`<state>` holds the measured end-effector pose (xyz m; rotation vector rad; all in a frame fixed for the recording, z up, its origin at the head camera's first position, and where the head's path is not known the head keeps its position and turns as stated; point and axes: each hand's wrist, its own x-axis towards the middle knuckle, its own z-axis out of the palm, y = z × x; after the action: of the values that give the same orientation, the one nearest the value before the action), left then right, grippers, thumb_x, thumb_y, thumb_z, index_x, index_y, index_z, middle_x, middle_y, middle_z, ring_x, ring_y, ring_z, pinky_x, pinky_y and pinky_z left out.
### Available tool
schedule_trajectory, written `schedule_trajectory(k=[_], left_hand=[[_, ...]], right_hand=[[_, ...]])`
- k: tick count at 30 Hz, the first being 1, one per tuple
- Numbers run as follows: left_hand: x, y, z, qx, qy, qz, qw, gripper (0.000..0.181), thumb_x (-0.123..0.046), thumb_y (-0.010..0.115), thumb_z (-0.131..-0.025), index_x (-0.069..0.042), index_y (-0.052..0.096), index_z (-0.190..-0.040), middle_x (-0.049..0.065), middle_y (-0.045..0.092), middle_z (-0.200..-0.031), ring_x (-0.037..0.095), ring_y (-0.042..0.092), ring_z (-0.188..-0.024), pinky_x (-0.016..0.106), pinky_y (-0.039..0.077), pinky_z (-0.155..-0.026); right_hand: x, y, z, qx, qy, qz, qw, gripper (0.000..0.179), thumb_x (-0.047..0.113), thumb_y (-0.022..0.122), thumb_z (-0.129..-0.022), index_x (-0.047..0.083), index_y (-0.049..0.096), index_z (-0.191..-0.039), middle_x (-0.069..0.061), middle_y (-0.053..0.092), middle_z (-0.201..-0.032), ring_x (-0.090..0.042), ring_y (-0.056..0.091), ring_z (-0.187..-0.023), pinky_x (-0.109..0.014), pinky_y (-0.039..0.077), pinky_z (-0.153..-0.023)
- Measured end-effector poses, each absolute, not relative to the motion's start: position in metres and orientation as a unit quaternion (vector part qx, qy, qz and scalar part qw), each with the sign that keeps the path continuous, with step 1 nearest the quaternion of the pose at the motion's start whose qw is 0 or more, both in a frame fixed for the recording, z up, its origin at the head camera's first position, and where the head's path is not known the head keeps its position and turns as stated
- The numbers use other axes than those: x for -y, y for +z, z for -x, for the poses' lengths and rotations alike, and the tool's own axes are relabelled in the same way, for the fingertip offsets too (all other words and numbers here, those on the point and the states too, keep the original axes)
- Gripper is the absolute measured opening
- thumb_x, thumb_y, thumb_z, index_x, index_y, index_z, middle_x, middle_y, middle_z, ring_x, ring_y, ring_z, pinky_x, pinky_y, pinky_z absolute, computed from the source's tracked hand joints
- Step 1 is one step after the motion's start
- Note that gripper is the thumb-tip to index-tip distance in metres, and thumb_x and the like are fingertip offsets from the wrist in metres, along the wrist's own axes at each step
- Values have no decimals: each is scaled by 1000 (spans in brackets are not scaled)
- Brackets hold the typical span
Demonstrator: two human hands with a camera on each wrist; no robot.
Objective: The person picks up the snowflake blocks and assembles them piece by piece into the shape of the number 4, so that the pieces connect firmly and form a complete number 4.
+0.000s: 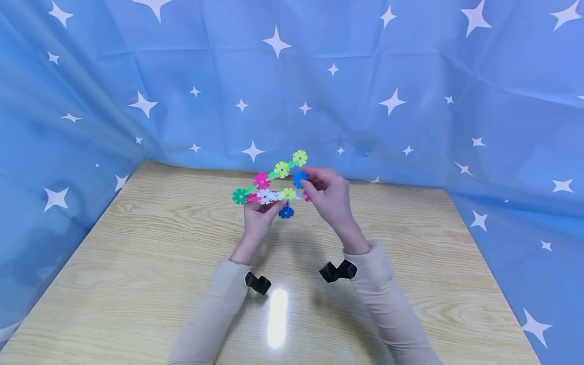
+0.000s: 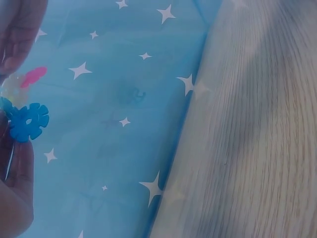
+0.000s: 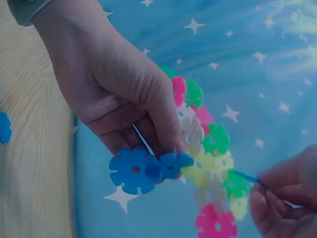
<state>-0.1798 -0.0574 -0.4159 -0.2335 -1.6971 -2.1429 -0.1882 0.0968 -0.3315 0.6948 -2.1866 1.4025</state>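
In the head view, my left hand (image 1: 259, 217) holds a linked chain of notched plastic snowflake discs (image 1: 264, 196) from below, above the table. The chain bends at a green disc (image 1: 240, 196) on the left, with one row rising to a yellow disc (image 1: 299, 157). A pair of joined blue discs (image 3: 133, 169) juts out by the left thumb in the right wrist view. My right hand (image 1: 332, 197) pinches a separate blue disc (image 1: 299, 179) between thumb and fingers. Seen edge-on in the right wrist view, that disc's rim lies right at a green disc (image 3: 235, 183).
Beneath the hands is a wood-grain table (image 1: 150, 263). A blue curtain with white stars (image 1: 319, 76) hangs behind and at the sides. Black wrist cameras sit at both cuffs. Another blue disc (image 3: 5, 127) shows at the left edge of the right wrist view.
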Motion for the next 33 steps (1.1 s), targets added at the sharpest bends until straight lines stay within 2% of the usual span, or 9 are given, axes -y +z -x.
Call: schedule_trajectory(k=[3,8,12,17,20,25,30,33], left_hand=[[57,-416,180,613,-760,90,195,20,5,69,-81,16,62,-97,13,70,-88,7,67,-78,23,55,-74],[57,-417,179,619,-755,100,191,21,4,70,-81,15,62,-98,3,70,-86,9,67,-80,25,56,-76],[57,-419,179,615,-761,99,182,22,6,69,-81,15,62,-99,-3,69,-86,12,67,-82,25,55,-77],[57,-419,178,617,-759,103,183,22,6,68,-81,14,62,-101,-5,68,-88,12,67,-84,25,55,-79],[57,-420,179,618,-756,108,188,21,5,68,-82,13,62,-100,0,69,-89,11,67,-83,25,55,-78],[56,-420,179,626,-743,114,208,18,3,67,-83,14,63,-97,18,68,-90,8,67,-80,24,55,-76],[56,-419,178,633,-735,106,218,17,3,67,-83,13,64,-97,27,66,-91,3,65,-78,21,55,-73],[55,-418,177,626,-740,99,224,16,6,66,-83,15,63,-96,31,64,-91,1,64,-77,18,54,-71]], right_hand=[[-93,-331,186,803,484,-263,227,21,-4,67,-83,-6,69,-103,-16,62,-81,-23,63,-66,-21,53,-60],[-87,-329,185,820,448,-273,228,20,-5,66,-83,-7,69,-103,-16,63,-83,-22,62,-64,-29,56,-59],[-84,-327,184,835,422,-272,224,19,-5,66,-83,-8,69,-101,-16,63,-84,-20,60,-63,-28,55,-57],[-79,-323,183,850,402,-274,204,19,-4,65,-83,-8,69,-101,-16,64,-84,-20,60,-64,-28,54,-57],[-78,-323,184,849,412,-277,182,20,-1,66,-84,-7,68,-103,-16,64,-84,-22,62,-67,-29,55,-60],[-83,-328,188,841,425,-293,163,25,3,68,-85,-6,66,-108,-17,66,-93,-23,64,-75,-30,55,-61],[-87,-332,193,831,405,-333,186,27,6,68,-85,-4,66,-110,-17,67,-102,-24,63,-84,-31,51,-57],[-87,-334,196,823,389,-357,209,26,5,69,-84,-4,65,-108,-17,68,-101,-27,63,-88,-36,52,-64]])
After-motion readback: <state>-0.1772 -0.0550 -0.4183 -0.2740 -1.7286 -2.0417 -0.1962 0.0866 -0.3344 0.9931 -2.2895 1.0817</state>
